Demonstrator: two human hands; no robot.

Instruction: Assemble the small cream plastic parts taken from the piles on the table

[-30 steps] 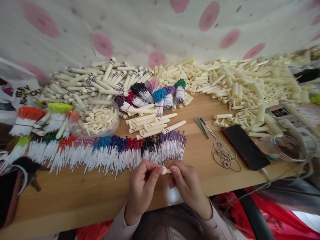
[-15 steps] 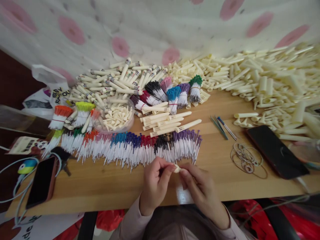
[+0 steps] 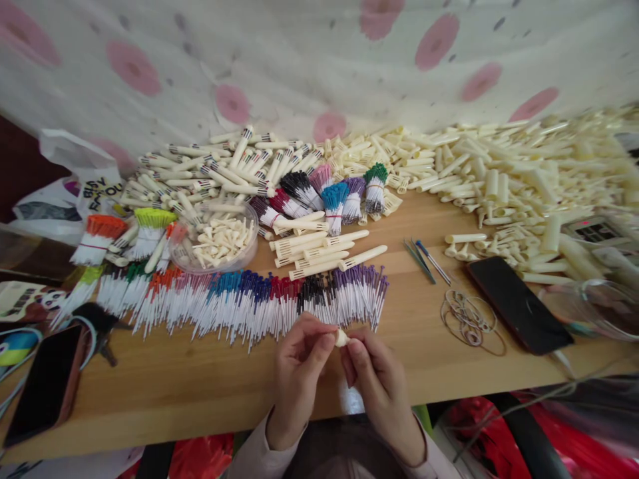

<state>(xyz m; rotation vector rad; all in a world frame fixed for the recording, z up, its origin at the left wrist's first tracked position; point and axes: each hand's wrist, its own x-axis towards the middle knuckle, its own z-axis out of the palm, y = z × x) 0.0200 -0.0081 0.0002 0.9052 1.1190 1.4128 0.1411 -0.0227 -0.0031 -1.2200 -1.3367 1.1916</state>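
Note:
Near the front edge of the table, my left hand [image 3: 303, 364] and my right hand [image 3: 380, 374] meet, pinching one small cream plastic pen part [image 3: 342, 338] between their fingertips. Much of that part is covered by the fingers. Just beyond them lies a long row of pen refills [image 3: 244, 313] with white tubes, sorted by head colour from yellow-green to purple. Several cream pen barrels [image 3: 319, 254] with slotted ends rest behind the row. To their left, a clear round tub [image 3: 255, 243] holds small cream pieces like those in the heap at right.
Banded refill bundles [image 3: 334, 199] and a pile of multicolour pens [image 3: 200, 173] stand at the back. Loose cream parts [image 3: 479, 173] spread across the right. Tweezers [image 3: 419, 261], rubber bands [image 3: 468, 318], a phone [image 3: 519, 303] and another phone [image 3: 47, 382] lie on the table.
The camera view has shifted, so the table contents appear further left. Both hands still pinch the cream part, which now appears turned slightly between the fingertips.

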